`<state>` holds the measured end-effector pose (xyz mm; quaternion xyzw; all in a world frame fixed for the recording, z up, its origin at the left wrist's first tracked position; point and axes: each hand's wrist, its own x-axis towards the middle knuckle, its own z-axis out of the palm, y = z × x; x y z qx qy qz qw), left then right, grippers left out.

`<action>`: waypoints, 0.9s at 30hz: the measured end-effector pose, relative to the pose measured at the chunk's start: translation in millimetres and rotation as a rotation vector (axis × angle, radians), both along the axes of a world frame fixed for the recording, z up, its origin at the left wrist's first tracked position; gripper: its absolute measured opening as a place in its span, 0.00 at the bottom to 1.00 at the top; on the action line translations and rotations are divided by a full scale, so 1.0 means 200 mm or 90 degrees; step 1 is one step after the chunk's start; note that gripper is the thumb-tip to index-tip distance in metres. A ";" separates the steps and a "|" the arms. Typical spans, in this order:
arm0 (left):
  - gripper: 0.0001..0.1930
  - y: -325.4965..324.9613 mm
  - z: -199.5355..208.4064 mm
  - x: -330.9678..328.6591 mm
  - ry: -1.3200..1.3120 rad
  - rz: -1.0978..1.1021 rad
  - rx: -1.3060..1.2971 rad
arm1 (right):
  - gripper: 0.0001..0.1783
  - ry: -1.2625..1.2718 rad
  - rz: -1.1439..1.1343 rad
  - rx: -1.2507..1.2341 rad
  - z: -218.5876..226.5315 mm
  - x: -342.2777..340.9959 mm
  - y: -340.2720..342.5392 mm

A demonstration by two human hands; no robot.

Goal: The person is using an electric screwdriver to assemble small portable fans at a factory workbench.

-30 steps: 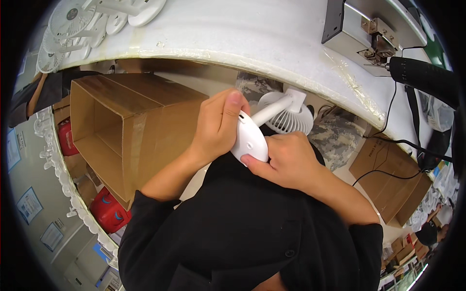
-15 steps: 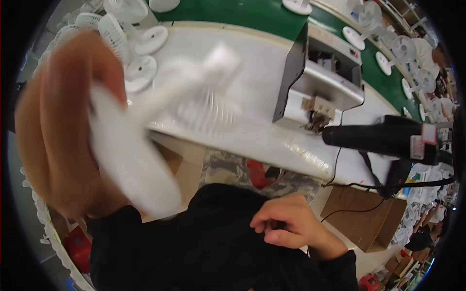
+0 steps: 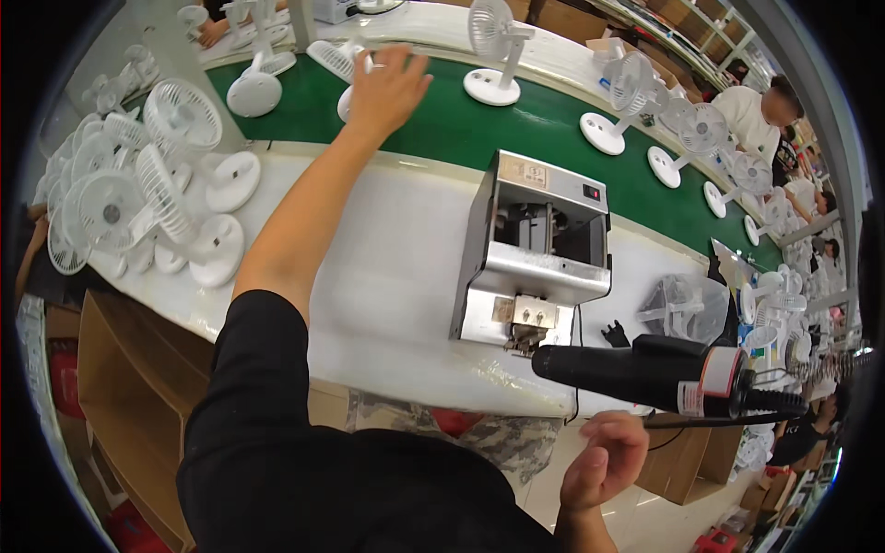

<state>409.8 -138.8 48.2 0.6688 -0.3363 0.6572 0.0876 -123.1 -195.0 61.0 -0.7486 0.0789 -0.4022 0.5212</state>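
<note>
My left arm reaches far over the bench to the green conveyor belt (image 3: 433,124). There my left hand (image 3: 389,92) is closed around a small white desk fan (image 3: 334,61); its grille and part of its round base show left of the hand, while the hand hides its stem. My right hand (image 3: 607,459) hovers by the bench's front edge, below a black handheld tool (image 3: 627,376). Its fingers are loosely curled with the thumb apart, and nothing is in them. A grey metal machine (image 3: 544,249) stands between the two hands on the white bench (image 3: 387,276).
Several white fans (image 3: 115,203) crowd the bench's left end. More fans (image 3: 604,129) stand along the belt. A clear plastic fan part (image 3: 687,306) lies right of the machine. Cardboard boxes (image 3: 129,369) flank me below. Another person (image 3: 751,115) is across the belt at far right.
My left hand has gone from close in front of me at the left out to the belt, taking the fan along. The view has tilted up. My right hand's fingers have opened slightly.
</note>
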 end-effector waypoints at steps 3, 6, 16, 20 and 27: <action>0.11 -0.32 0.05 -0.10 0.300 -0.022 0.224 | 0.35 0.003 -0.048 0.016 0.04 0.11 0.00; 0.19 -0.55 -0.03 -0.07 0.721 -0.112 0.346 | 0.48 0.000 -0.064 0.070 0.14 0.26 0.00; 0.25 -0.72 -0.28 0.05 0.518 -0.146 0.290 | 0.52 -0.022 0.167 0.259 0.26 0.41 -0.07; 0.26 -0.64 -0.29 0.01 0.492 -0.178 0.208 | 0.48 -0.003 0.156 0.205 0.25 0.42 -0.06; 0.24 -0.27 0.43 -0.51 0.939 -0.285 0.185 | 0.40 -0.061 0.223 0.257 0.27 0.42 -0.13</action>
